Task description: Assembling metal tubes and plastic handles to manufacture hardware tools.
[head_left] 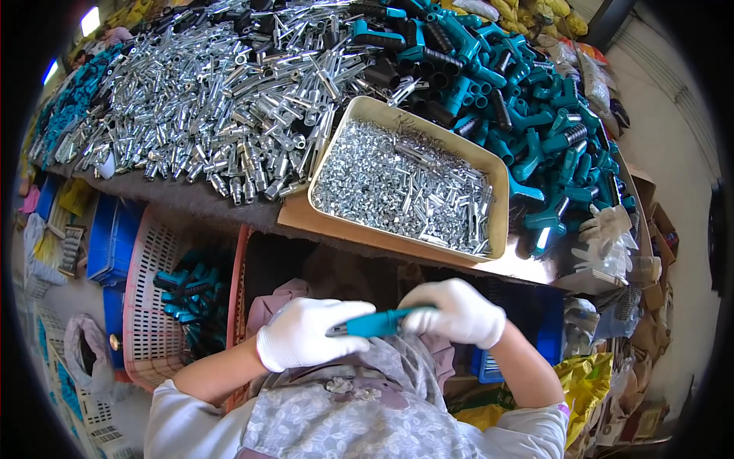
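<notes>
Between my two white-gloved hands, in front of my apron, is a teal plastic handle (372,324), tilted slightly up to the right. My left hand (312,330) is closed round its left end, where a bit of metal shows. At the other end, my right hand (453,312) grips with bent fingers, which hide that end. Just beyond the hands, a cream tray (498,237) at the table edge holds small metal nuts, pins and thin springs. Teal and black pistol-shaped handles (527,145) are heaped right of the tray.
Shiny metal tubes and fittings (206,99) pile up on the left of the table (206,200). Below stands a pink-rimmed basket (157,268) with teal handles inside. Blue bins (113,237) are beside it. Plastic gloves (608,237) lie at the right corner; a yellow sack (585,390) is below.
</notes>
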{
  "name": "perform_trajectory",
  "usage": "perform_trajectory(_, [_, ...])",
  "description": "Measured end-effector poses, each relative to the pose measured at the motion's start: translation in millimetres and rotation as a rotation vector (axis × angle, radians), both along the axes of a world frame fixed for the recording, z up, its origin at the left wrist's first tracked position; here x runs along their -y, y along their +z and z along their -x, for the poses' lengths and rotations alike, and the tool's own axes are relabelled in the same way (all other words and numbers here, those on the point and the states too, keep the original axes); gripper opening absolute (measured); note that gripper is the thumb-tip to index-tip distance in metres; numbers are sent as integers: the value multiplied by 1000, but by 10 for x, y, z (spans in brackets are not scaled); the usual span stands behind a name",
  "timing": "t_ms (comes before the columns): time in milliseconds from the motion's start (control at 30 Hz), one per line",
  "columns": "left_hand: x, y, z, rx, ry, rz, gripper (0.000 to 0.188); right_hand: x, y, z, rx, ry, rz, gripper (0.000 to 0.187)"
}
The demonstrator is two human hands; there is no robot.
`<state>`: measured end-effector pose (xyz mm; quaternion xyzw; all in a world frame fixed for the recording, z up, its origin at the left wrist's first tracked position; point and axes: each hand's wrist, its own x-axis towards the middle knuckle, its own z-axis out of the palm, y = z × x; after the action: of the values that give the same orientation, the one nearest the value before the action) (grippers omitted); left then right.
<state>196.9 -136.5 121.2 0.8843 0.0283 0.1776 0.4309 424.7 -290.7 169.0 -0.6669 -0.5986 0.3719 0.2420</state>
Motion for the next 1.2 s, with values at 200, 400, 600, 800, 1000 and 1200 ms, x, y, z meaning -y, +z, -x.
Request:
perform_trajectory(200, [32, -51, -10, -47, 171, 317, 48, -39, -37, -640, 816, -639, -463, 26])
perform_trajectory(400, [107, -23, -46, -123, 220, 475, 49, -193, 1, -691, 840, -662, -82, 41])
perform_trajectory(600, [101, -86, -14, -187, 199, 526, 48, -4, 208, -923, 765, -728, -254, 21])
perform_trajectory(800, [57, -89, -27, -299, 126, 717, 42, 363, 203, -915, 174, -900, -443, 29])
perform_trajectory(1000, [15, 6, -52, -461, 102, 1051, 40, 498, 103, -501, -485, -1074, -470, 42])
perform_trajectory(1200, [99, -159, -57, -207, 157, 503, 48, 387, 28, 418, -133, -738, -356, 44])
